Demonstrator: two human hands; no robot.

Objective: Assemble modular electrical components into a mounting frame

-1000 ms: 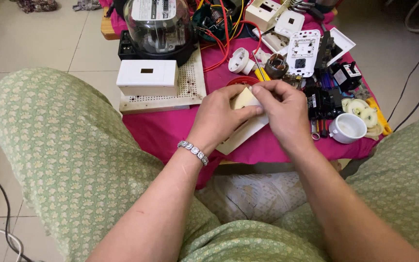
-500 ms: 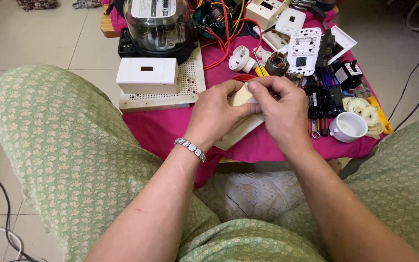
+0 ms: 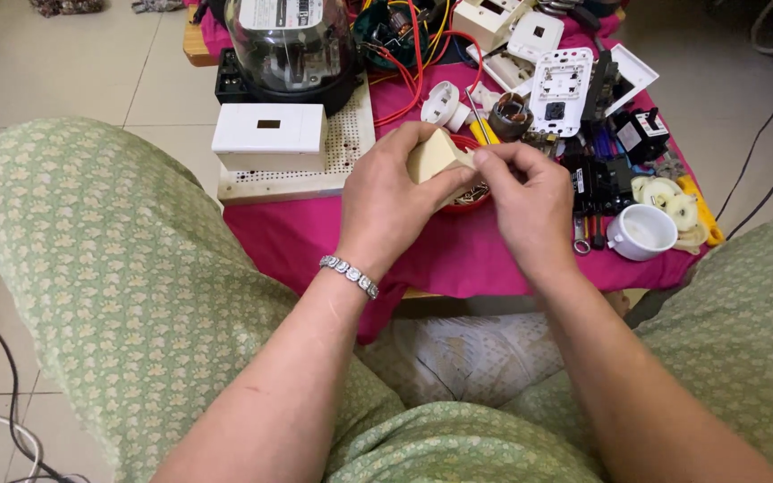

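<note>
Your left hand (image 3: 386, 201) grips the cream plastic part (image 3: 433, 155) above the red dish (image 3: 471, 192) mid-worktop, your right hand (image 3: 525, 201) fingers pinching its edge; work looks midway, fittings still loose beyond.

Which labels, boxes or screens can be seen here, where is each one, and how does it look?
Meter label: white panel with small dark print, inside the clear dome at top left.
White box: rectangular, with a small dark window, on the perforated board left of the left hand.
Socket plate: white, lined with small marks, above the right hand.
No lit screen shows.
</note>
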